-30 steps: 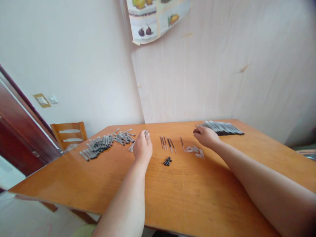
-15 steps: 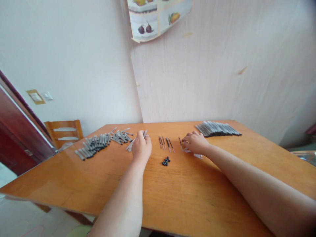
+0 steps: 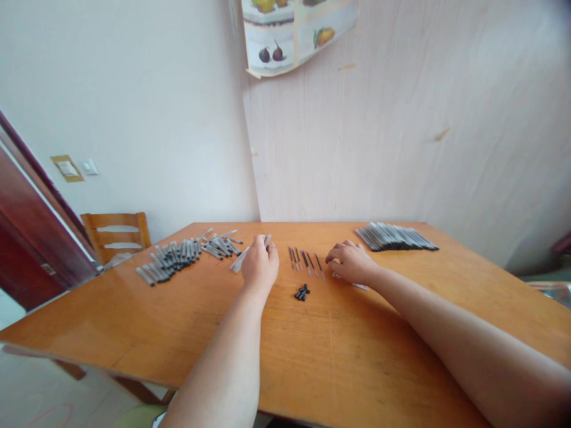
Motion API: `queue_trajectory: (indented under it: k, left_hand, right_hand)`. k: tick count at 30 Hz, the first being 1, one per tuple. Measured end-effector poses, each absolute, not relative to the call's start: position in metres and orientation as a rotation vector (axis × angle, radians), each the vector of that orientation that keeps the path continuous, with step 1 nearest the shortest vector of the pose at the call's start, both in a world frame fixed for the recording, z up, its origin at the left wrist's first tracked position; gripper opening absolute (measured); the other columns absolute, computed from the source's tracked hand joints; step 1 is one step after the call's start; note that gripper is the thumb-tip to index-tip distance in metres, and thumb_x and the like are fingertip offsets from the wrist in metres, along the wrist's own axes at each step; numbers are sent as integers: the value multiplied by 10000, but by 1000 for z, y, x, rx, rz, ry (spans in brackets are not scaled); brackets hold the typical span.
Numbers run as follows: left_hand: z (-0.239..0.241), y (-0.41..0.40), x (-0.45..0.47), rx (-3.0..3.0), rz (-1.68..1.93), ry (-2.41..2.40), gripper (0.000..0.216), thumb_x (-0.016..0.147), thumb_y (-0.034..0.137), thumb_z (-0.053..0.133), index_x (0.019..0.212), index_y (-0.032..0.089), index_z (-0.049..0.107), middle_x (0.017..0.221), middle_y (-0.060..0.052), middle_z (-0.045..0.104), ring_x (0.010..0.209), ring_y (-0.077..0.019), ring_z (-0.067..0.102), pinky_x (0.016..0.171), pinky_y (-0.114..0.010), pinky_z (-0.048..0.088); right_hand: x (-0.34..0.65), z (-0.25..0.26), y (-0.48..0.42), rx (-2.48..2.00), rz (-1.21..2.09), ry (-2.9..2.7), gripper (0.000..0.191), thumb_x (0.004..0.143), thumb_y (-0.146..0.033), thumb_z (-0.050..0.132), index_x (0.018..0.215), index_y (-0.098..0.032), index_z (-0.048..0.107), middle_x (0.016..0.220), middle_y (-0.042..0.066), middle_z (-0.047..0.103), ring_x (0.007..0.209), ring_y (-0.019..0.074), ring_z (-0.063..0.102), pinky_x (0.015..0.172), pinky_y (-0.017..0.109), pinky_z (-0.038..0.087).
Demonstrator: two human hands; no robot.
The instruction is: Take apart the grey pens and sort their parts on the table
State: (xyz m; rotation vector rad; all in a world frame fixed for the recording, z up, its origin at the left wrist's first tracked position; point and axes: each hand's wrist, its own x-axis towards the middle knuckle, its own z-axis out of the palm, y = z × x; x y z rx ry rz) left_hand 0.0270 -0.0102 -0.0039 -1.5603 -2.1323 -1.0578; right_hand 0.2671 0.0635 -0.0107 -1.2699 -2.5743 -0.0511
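My left hand [image 3: 259,264] is closed on a grey pen barrel [image 3: 241,260] that sticks out to its left, low over the wooden table [image 3: 312,339]. My right hand [image 3: 350,261] lies curled over some pale clear caps [image 3: 359,285], beside a row of thin dark refills [image 3: 304,260]. I cannot see what its fingers hold. A small cluster of black end plugs [image 3: 302,292] lies between the two hands.
A loose heap of grey pen barrels [image 3: 182,255] lies at the table's left. A neat stack of finished pens [image 3: 395,236] sits at the far right near the wall. A wooden chair [image 3: 116,235] stands beyond the left edge, beside a dark red door [image 3: 27,238].
My right hand has come back leftward from the stacked pens to the caps and refills. My left hand has stayed in place with the barrel.
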Motion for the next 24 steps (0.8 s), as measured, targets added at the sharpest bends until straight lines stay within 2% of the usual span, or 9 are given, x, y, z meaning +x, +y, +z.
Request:
queue_trajectory:
  k: [10, 18, 24]
  left_hand:
    - [-6, -9, 27, -1612, -1056, -2066, 113, 878, 300, 444, 949, 225, 489, 885, -45, 651, 820, -209, 610, 625, -289, 346]
    - [-5, -9, 28, -1637, -1028, -2063, 98, 885, 290, 435, 925, 222, 493, 876, -50, 640, 822, -195, 591, 639, -285, 338]
    - [-3, -11, 29, -1649, -993, -2076, 106, 890, 300, 430, 913, 227, 503, 888, -48, 638, 820, -195, 579, 616, -288, 315]
  right_hand:
    - [252, -12, 48, -1251, -89, -2624, 378, 817, -538, 495, 858, -220, 694, 970, 115, 635, 1017, 297, 484, 816, 408, 290]
    - [250, -15, 49, -1270, -176, -2639, 327, 818, -446, 486, 825, -189, 687, 941, 124, 638, 987, 291, 489, 802, 407, 283]
    - [249, -15, 51, -1357, -117, -2619, 296, 809, -387, 477, 808, -188, 696, 967, 128, 641, 988, 289, 486, 786, 400, 295]
